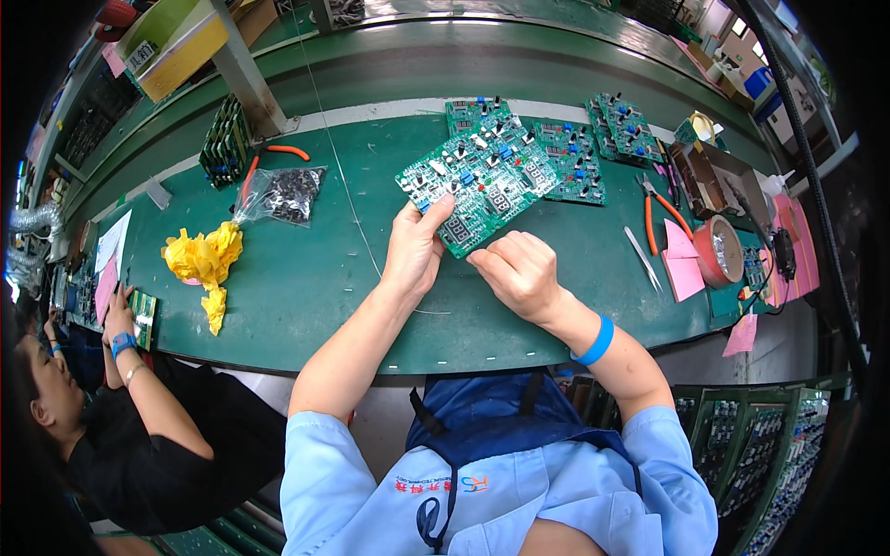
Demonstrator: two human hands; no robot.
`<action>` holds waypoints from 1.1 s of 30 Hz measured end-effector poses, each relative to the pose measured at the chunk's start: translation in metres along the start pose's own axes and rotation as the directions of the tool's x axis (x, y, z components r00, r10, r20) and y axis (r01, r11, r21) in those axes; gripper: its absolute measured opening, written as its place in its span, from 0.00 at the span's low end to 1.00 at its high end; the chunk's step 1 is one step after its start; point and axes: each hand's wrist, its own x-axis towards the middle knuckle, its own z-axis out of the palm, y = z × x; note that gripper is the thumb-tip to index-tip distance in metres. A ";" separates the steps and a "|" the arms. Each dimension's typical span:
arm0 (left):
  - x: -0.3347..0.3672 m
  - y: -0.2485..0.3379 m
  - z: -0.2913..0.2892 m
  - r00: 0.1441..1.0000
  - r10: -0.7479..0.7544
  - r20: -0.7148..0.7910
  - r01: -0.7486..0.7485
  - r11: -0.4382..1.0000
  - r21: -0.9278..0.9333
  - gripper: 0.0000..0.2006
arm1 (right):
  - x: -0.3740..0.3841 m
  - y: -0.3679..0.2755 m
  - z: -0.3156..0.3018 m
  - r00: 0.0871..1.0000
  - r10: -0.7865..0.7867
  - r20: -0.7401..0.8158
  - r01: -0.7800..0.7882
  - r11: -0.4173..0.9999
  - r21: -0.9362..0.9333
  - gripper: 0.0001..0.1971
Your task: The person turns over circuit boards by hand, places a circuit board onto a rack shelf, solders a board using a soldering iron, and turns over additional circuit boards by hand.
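Observation:
A green circuit board [491,167] with several digit displays, knobs and small parts is held tilted above the bench by my left hand [414,248], thumb on its face near the lower left edge. Close to the board's lower corner, my right hand [521,276] has its fingers pinched together. Whatever they hold, if anything, is hidden. Behind the held board lie similar circuit boards [582,167], and another stack of boards [629,128] stands farther right.
On the right lie orange-handled pliers [664,213], tweezers [642,259], pink paper [684,276] and a tape roll [719,252]. On the left are crumpled yellow material [204,255], a bag of black parts [283,195] and upright boards [225,144]. A co-worker [158,417] sits at left.

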 end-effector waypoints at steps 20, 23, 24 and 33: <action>-0.004 0.001 0.003 0.999 0.024 0.044 -0.025 0.999 0.034 0.08 | -0.001 0.005 -0.002 0.999 -0.028 -0.021 0.028 1.000 -0.010 0.09; -0.003 -0.001 0.002 0.999 0.012 0.046 -0.013 0.999 0.030 0.09 | 0.000 0.006 -0.003 0.999 -0.053 -0.012 0.053 0.998 -0.016 0.09; -0.003 -0.001 0.002 0.999 0.009 0.046 -0.010 1.000 0.026 0.09 | 0.000 0.007 -0.003 0.998 -0.061 -0.008 0.061 0.998 -0.020 0.08; -0.001 -0.002 0.000 0.999 -0.008 0.040 0.007 0.999 0.038 0.10 | 0.001 0.008 -0.001 0.998 -0.064 0.006 0.064 0.998 -0.012 0.07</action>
